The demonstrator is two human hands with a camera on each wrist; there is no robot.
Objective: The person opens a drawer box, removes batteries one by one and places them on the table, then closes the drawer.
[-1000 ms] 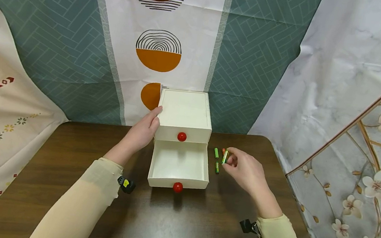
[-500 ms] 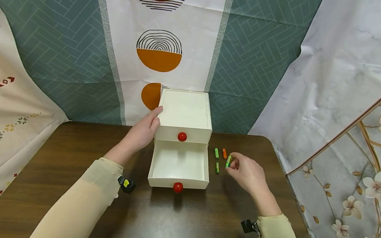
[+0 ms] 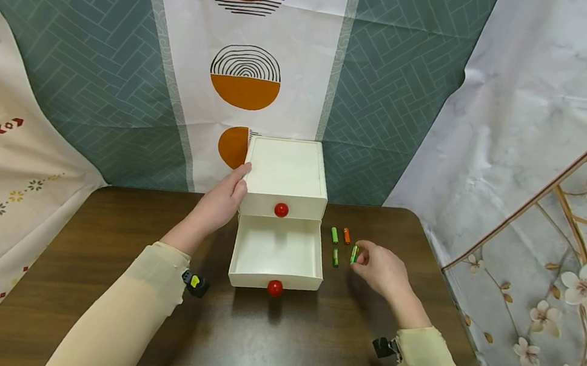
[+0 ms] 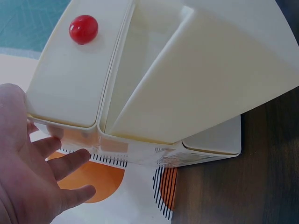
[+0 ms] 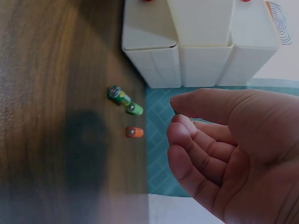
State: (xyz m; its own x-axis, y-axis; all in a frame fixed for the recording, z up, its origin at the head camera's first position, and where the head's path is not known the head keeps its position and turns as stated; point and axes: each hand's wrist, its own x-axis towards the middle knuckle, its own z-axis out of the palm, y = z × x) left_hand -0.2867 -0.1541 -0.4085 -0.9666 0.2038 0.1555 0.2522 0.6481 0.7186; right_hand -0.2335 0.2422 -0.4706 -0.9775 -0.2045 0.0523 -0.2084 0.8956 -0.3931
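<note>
A cream drawer cabinet (image 3: 287, 167) with red knobs stands on the table, its lower visible drawer (image 3: 278, 254) pulled out and bare inside. My left hand (image 3: 220, 201) rests against the cabinet's left side; in the left wrist view its fingers are extended along that wall. To the right of the drawer, my right hand (image 3: 384, 270) pinches a green battery (image 3: 354, 254) between thumb and fingertips, almost wholly hidden in the right wrist view. Beside it on the table lie a light green battery (image 3: 334, 235), a dark green battery (image 3: 335, 257) and an orange battery (image 3: 347, 236).
The brown wooden table (image 3: 273, 351) reaches back to a patterned cloth (image 3: 392, 97) hung behind the cabinet. A white flowered cloth (image 3: 532, 298) borders the right side. In the left wrist view, a closed bottom drawer (image 4: 215, 135) shows beneath the open one.
My right hand has moved slightly right and toward me with its battery, away from the orange battery, which is now fully visible. My left hand stays against the cabinet.
</note>
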